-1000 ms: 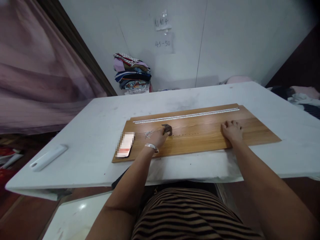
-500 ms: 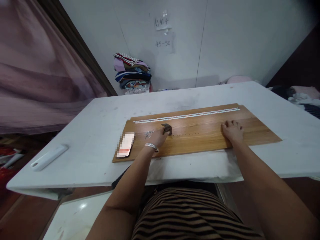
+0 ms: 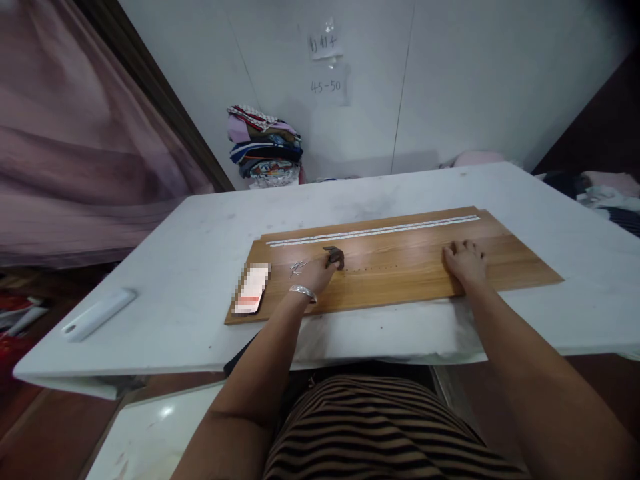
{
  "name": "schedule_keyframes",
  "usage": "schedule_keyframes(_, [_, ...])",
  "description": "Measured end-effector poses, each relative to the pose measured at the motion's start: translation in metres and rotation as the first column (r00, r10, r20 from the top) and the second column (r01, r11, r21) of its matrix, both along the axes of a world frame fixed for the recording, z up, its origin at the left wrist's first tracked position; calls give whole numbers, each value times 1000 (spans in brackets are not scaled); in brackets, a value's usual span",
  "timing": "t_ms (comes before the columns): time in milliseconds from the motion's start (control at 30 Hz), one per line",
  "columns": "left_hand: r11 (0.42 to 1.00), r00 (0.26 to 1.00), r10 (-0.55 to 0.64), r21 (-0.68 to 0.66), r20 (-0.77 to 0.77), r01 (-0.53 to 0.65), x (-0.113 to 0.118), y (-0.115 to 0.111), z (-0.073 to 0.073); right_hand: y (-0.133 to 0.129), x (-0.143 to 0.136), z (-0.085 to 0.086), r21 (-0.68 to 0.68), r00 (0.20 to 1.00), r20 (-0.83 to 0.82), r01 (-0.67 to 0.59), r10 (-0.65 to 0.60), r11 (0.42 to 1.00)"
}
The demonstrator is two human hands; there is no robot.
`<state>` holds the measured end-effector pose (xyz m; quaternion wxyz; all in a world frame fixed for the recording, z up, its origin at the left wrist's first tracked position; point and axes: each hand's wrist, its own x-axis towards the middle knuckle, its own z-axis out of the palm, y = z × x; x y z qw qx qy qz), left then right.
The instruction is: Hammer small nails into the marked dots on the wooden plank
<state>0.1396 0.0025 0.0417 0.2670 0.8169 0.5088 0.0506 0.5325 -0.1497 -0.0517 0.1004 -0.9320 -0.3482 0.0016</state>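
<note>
A hammer (image 3: 337,257) with a dark head rests low over the wooden board (image 3: 410,287). My left hand (image 3: 316,275) is closed on it, and most of the handle is hidden beneath the fingers. Several loose nails (image 3: 297,269) lie in a small heap just left of that hand. A row of small dark dots, nails or holes, runs across the board to the right of the hammer head. Toward the board's right side, my right hand (image 3: 466,261) lies on the wood with its fingers spread, holding nothing.
Two long thin measuring strips (image 3: 370,232) lie along the board's far side. A phone (image 3: 251,289) sits on its left end. On the white table (image 3: 165,267) is a white handled object (image 3: 100,315). Folded clothes (image 3: 265,147) are piled by the wall.
</note>
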Motion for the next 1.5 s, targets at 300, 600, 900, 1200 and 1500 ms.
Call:
schedule_keyframes(300, [999, 998, 5, -41, -62, -8, 1, -5, 6, 1, 2, -3, -19, 1000, 9, 2, -2, 1000])
schedule_keyframes(600, [999, 999, 7, -45, -31, -8, 1, -2, 4, 0, 0, 1, -22, 1000, -8, 3, -3, 1000])
schedule_keyframes(900, [998, 999, 6, -62, -38, -8, 2, -5, 10, 1, 1, -1, 6, 1000, 2, -7, 7, 1000])
schedule_keyframes(1200, [999, 999, 0, -32, -46, -1, 2, -4, 7, 0, 2, -2, 22, 1000, 7, -14, 14, 1000])
schedule_keyframes(1500, [997, 1000, -1, -73, -27, -1, 2, -3, 10, 0, -1, 1, -20, 1000, -2, 0, 0, 1000])
